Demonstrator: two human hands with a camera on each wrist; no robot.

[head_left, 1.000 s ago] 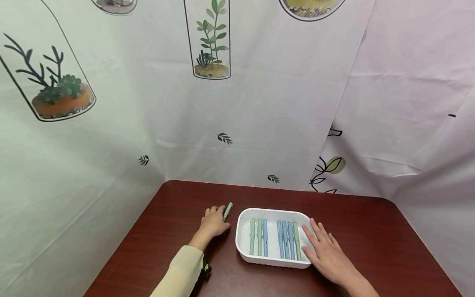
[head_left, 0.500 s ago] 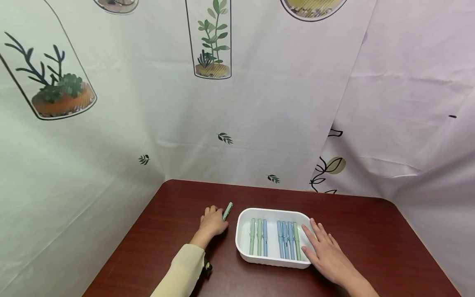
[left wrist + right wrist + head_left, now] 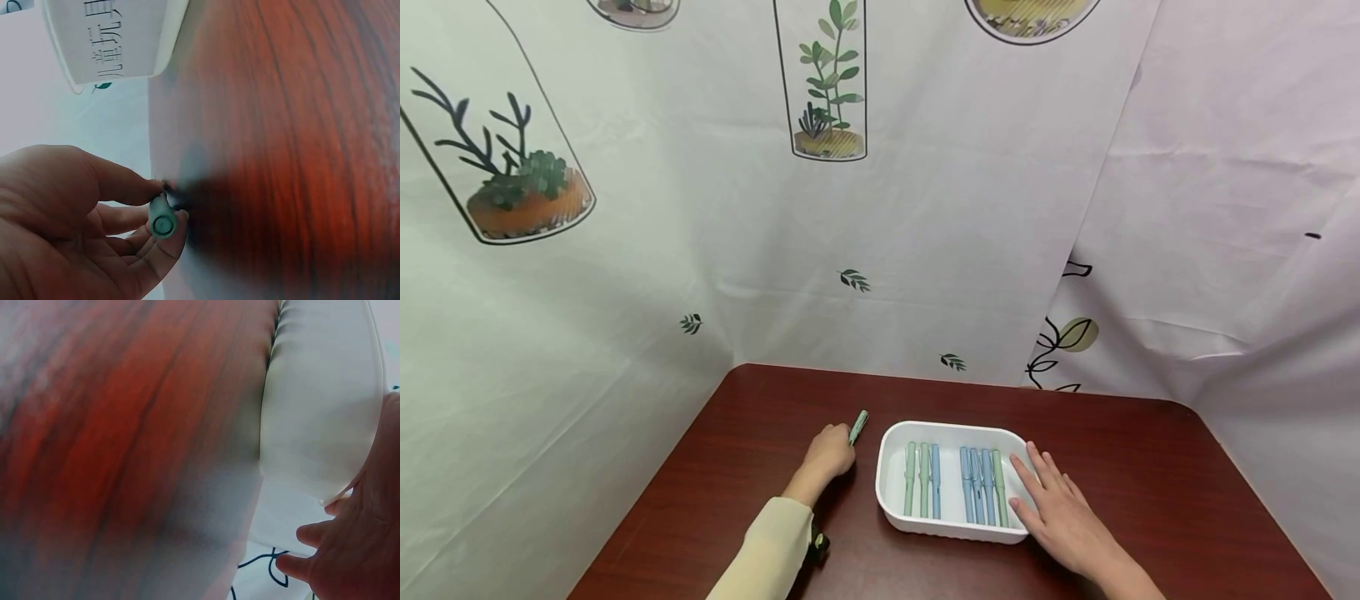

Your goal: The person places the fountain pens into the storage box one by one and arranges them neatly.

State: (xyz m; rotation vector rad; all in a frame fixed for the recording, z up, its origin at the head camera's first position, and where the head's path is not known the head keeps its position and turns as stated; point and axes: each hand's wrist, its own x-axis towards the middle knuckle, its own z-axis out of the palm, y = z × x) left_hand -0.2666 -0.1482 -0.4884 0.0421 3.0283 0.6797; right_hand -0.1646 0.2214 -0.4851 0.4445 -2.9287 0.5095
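In the head view my left hand [image 3: 831,451] is left of the white tray [image 3: 891,435], pinching a pale green pen [image 3: 859,426]. The left wrist view shows the pen's round end [image 3: 164,224] between thumb and fingers, close to the tabletop. My right hand [image 3: 1063,512] rests on the tray's right rim with its fingers spread. Inside the tray lie two groups of pens: two green pens [image 3: 924,479] and a blue pen [image 3: 936,481] on the left, several blue pens [image 3: 977,485] and a green pen [image 3: 1000,487] on the right.
The dark red wooden table [image 3: 1120,433] carries the tray. A white cloth [image 3: 925,250] printed with plants in jars hangs behind and around it. Near the left sleeve [image 3: 767,542] a small black object [image 3: 818,546] shows at the wrist.
My left fingers, earlier spread beside the green pen, have curled in and pinch it. The pen has shifted very slightly. The right hand and the tray stay put.
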